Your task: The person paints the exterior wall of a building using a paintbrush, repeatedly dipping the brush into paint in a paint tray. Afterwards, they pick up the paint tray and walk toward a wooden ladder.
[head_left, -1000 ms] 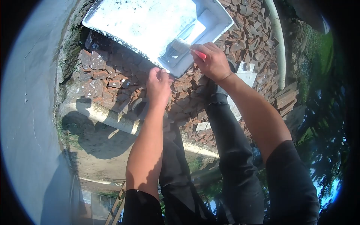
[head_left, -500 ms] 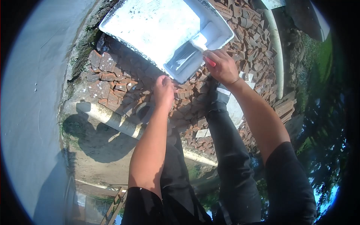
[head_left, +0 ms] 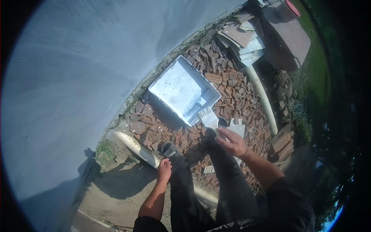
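A white paint tray (head_left: 176,87) with a wet-looking white inside rests on broken reddish tile pieces. My right hand (head_left: 233,143) holds a wide paint brush (head_left: 208,117) near the tray's lower right corner, its whitish bristles pointing up and left, outside the rim. The handle is mostly hidden by my fingers. My left hand (head_left: 164,168) is below the tray, away from it, with curled fingers and nothing visible in them.
A grey wall (head_left: 85,65) fills the left side. Tile rubble (head_left: 243,96) lies around the tray, edged by pale pipes (head_left: 262,96). Stacked slabs (head_left: 241,38) and a bucket with a red rim (head_left: 284,11) are at the upper right. My feet stand below the tray.
The view has drawn back and turned, showing more wall and the stacked slabs. The brush has come out of the tray in my right hand. My left hand has moved away from the tray's edge.
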`<action>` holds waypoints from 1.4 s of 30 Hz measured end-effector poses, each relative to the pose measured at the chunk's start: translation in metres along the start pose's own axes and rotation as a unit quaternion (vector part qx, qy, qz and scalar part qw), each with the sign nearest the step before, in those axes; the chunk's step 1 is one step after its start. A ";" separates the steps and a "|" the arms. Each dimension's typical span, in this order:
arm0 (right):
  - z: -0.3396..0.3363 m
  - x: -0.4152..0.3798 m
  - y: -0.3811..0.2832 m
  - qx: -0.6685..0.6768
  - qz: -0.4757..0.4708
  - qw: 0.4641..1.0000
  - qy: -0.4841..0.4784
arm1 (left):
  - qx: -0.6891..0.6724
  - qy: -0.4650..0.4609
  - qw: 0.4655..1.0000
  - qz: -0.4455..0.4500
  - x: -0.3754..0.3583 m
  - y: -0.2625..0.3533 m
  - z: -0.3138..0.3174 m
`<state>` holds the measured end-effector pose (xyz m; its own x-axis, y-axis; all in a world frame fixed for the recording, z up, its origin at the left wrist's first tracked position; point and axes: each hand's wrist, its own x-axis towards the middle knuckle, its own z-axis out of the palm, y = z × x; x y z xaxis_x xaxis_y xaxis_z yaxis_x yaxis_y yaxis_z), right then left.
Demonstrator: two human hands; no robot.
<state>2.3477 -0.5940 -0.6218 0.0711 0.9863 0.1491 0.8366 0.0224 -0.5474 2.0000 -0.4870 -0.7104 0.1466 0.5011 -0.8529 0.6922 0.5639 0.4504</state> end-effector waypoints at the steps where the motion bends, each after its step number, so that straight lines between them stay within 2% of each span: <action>1: -0.026 0.008 -0.020 0.004 -0.010 1.000 0.001 | 0.007 -0.012 1.000 0.016 -0.024 0.017 -0.009; 3: -0.073 0.024 -0.062 0.013 -0.029 0.999 0.004 | -0.022 -0.027 0.997 0.074 -0.070 0.051 -0.018; 5: -0.116 0.037 -0.107 0.026 -0.055 0.998 0.015 | 0.036 -0.057 0.992 0.107 -0.128 0.113 -0.029; 6: -0.135 0.044 -0.131 0.034 -0.070 0.997 0.023 | -0.001 -0.095 0.973 0.209 -0.153 0.136 -0.032; 8: -0.167 0.055 -0.181 0.044 -0.093 0.993 0.056 | 0.047 -0.107 0.940 0.321 -0.227 0.205 -0.050; 10: -0.196 0.060 -0.229 0.067 -0.088 0.992 0.066 | -0.034 -0.190 0.935 0.298 -0.271 0.238 -0.063; 14: -0.240 0.072 -0.315 0.094 -0.113 0.982 0.122 | -0.130 -0.199 0.897 0.373 -0.361 0.282 -0.101; 16: -0.255 0.081 -0.341 0.096 -0.136 0.977 0.132 | -0.148 -0.226 0.910 0.315 -0.393 0.292 -0.125; 18: -0.262 0.086 -0.348 0.080 -0.189 0.968 0.147 | -0.156 -0.212 0.911 0.316 -0.414 0.293 -0.134; 20: -0.268 0.096 -0.352 0.082 -0.221 0.957 0.167 | -0.181 -0.214 0.879 0.385 -0.415 0.287 -0.134; 23: -0.273 0.093 -0.354 0.053 -0.204 0.964 0.160 | -0.261 -0.243 0.870 0.341 -0.418 0.278 -0.123; 25: -0.282 0.091 -0.345 0.211 -0.191 0.956 0.064 | -0.339 -0.292 0.853 0.268 -0.429 0.282 -0.114; 26: -0.290 0.088 -0.341 0.211 -0.195 0.956 0.065 | -0.339 -0.290 0.853 0.271 -0.436 0.286 -0.107; 28: -0.305 0.088 -0.334 0.091 -0.280 0.948 0.121 | -0.350 -0.248 0.865 0.261 -0.456 0.301 -0.095; 31: -0.321 0.083 -0.315 0.111 -0.277 0.950 0.094 | -0.341 -0.217 0.865 0.296 -0.440 0.298 -0.071; 34: -0.345 0.081 -0.306 0.061 -0.317 0.940 0.109 | -0.335 -0.178 0.870 0.316 -0.445 0.308 -0.052; 36: -0.334 0.076 -0.293 0.090 -0.330 0.931 0.128 | -0.360 -0.160 0.864 0.312 -0.451 0.314 -0.040; 38: -0.328 0.073 -0.291 0.249 -0.260 0.921 0.149 | -0.381 -0.116 0.867 0.298 -0.453 0.318 -0.031; 39: -0.336 0.069 -0.300 0.278 -0.235 0.911 0.196 | -0.392 -0.089 0.866 0.297 -0.463 0.322 -0.028; 40: -0.330 0.065 -0.298 0.280 -0.245 0.908 0.192 | -0.397 -0.081 0.863 0.302 -0.466 0.322 -0.025; 42: -0.313 0.057 -0.292 0.377 -0.077 0.912 0.144 | -0.400 -0.047 0.852 0.333 -0.470 0.317 -0.021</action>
<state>2.2775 -0.5951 -0.1961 0.2147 0.8802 0.4233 0.2453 0.3709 -0.8957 2.1359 -0.5296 -0.1616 0.4005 0.8517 -0.3380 -0.2652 0.4609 0.8469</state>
